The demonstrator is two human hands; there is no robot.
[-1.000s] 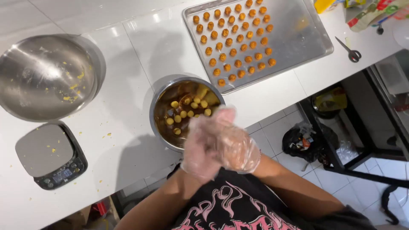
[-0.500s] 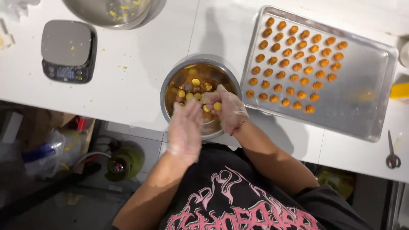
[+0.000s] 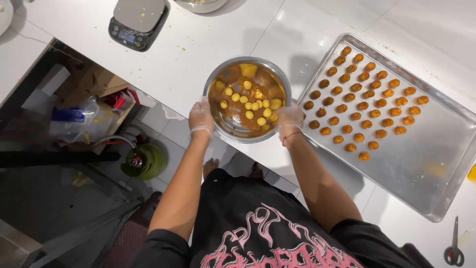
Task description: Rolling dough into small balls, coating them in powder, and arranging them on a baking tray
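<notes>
Nearest the camera, two bare forearms reach out from a black shirt with a pink flame print. The left hand [image 3: 201, 119], in a thin clear glove, is curled against the near-left rim of a round steel bowl [image 3: 214, 79]; the right hand [image 3: 290, 120], also gloved and with a thin red band at the wrist, is pressed against the near-right rim. Both seem to grip the bowl's edge, though the fingers are partly hidden by the rim. The bowl sits at the near edge of a white counter [image 3: 198, 44] and holds a brown liquid with pale yellow balls [image 3: 250, 101] clustered in the middle.

Just right of the bowl lies a large metal baking tray [image 3: 431, 168], set at an angle, with rows of orange-brown coated balls [image 3: 367, 101] filling its left half; its right half is bare metal. A pair of scissors [image 3: 453, 245] lies near the tray's lower corner.

Farther back, a digital kitchen scale [image 3: 136, 20] stands on the counter, yellow crumbs scattered beside it. Under the counter at left are a green gas cylinder [image 3: 148, 161] and cardboard clutter.
</notes>
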